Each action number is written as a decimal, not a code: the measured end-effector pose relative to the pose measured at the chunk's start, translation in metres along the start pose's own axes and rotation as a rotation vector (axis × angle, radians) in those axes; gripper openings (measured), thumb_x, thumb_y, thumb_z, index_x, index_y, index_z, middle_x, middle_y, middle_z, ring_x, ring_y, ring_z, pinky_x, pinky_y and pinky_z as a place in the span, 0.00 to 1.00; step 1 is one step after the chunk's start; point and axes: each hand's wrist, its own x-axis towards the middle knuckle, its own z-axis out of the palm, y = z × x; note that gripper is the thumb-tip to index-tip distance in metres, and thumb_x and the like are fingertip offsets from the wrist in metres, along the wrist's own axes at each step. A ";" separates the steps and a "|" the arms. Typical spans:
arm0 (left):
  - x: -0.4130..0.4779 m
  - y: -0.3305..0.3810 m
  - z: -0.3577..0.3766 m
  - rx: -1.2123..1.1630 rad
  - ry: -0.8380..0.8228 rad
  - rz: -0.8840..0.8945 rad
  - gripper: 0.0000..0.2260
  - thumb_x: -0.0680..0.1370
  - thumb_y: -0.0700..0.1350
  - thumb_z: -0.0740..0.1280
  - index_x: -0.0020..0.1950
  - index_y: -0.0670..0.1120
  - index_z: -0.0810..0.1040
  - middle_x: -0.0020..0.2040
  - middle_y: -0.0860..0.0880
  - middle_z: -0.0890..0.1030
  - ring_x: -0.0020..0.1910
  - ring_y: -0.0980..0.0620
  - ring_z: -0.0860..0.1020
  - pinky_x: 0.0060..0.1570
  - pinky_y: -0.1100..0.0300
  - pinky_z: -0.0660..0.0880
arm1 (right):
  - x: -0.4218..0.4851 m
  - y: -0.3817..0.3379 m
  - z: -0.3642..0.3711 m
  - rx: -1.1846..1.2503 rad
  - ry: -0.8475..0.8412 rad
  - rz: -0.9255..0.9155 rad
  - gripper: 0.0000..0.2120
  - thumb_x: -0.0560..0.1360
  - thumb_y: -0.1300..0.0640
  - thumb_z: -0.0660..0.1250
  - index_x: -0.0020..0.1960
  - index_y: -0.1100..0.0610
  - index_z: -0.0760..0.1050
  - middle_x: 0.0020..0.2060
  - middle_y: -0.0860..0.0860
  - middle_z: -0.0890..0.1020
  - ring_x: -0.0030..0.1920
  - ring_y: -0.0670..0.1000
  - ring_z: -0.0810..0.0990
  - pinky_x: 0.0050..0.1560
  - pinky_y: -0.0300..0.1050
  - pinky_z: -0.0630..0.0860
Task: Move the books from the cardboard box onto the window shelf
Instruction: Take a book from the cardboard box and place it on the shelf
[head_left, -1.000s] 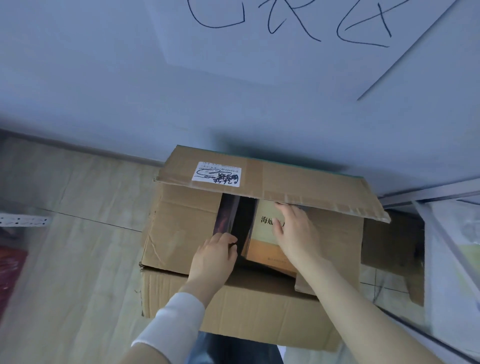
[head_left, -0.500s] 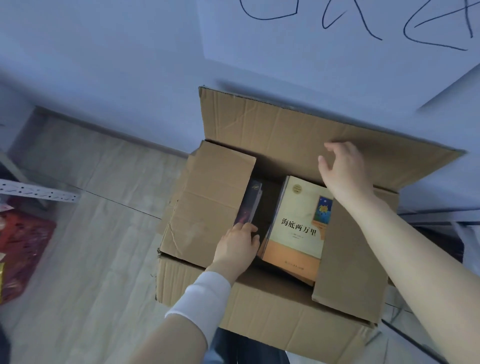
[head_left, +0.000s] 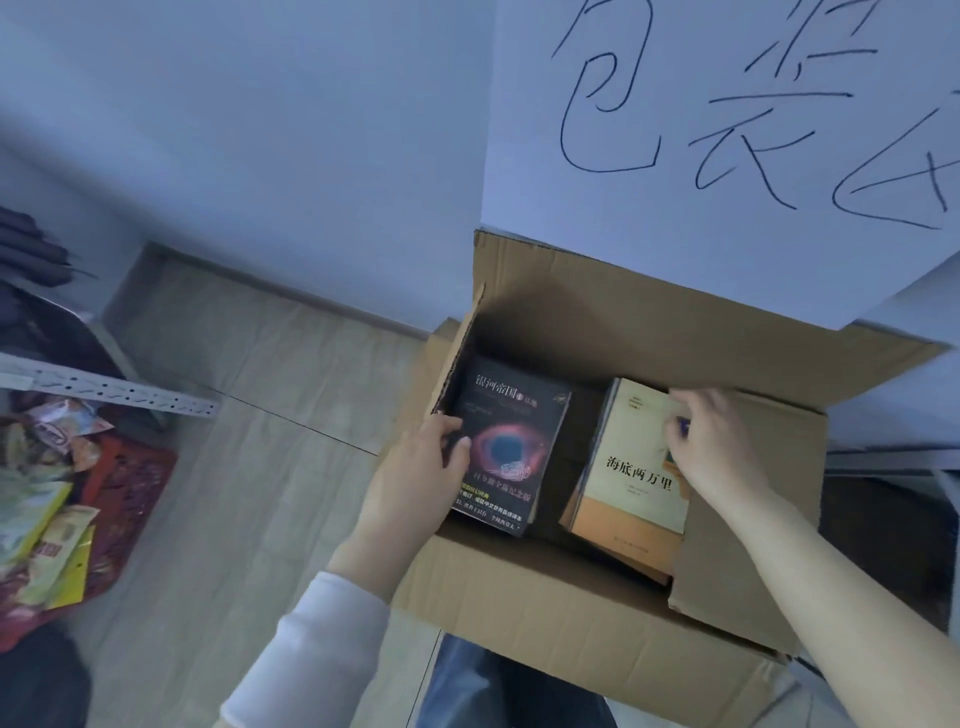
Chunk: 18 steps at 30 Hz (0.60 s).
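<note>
An open cardboard box stands on the floor against the wall. Inside on the left lies a black book with a red eye-like nebula on its cover. To its right sits a cream and orange book on top of a stack. My left hand grips the black book's left edge, thumb on the cover, beside the raised left flap. My right hand lies on the cream book's upper right part with curled fingers pinching it. The right flap covers that side of the box.
A white sheet with large handwritten characters hangs on the wall above the box. A metal rack stands at the left, with snack packets on a red bag below it. Wood floor lies between. My jeans touch the box's near side.
The back flap went up against the wall and the left flap was raised, uncovering the black book. My right hand came down from the flap onto the cream book. My left hand took the black book's edge.
</note>
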 end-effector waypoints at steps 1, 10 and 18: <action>0.002 -0.005 -0.009 0.051 0.022 0.001 0.16 0.81 0.49 0.58 0.67 0.48 0.71 0.64 0.50 0.77 0.60 0.50 0.77 0.55 0.55 0.74 | -0.002 -0.002 0.006 0.006 -0.007 0.009 0.19 0.78 0.58 0.58 0.67 0.61 0.70 0.62 0.59 0.72 0.61 0.60 0.74 0.59 0.54 0.72; 0.048 -0.036 -0.008 0.393 -0.036 0.051 0.16 0.81 0.50 0.56 0.67 0.47 0.70 0.63 0.47 0.76 0.62 0.46 0.75 0.57 0.55 0.70 | -0.018 0.002 0.089 -0.126 -0.213 0.129 0.20 0.79 0.53 0.57 0.70 0.56 0.68 0.67 0.55 0.72 0.66 0.55 0.71 0.62 0.50 0.71; 0.051 0.003 0.047 0.383 -0.205 0.229 0.17 0.81 0.49 0.56 0.69 0.48 0.69 0.65 0.50 0.76 0.61 0.50 0.76 0.59 0.58 0.73 | -0.045 0.042 0.086 -0.295 -0.261 0.155 0.18 0.79 0.53 0.56 0.66 0.59 0.70 0.62 0.55 0.73 0.59 0.52 0.75 0.53 0.41 0.73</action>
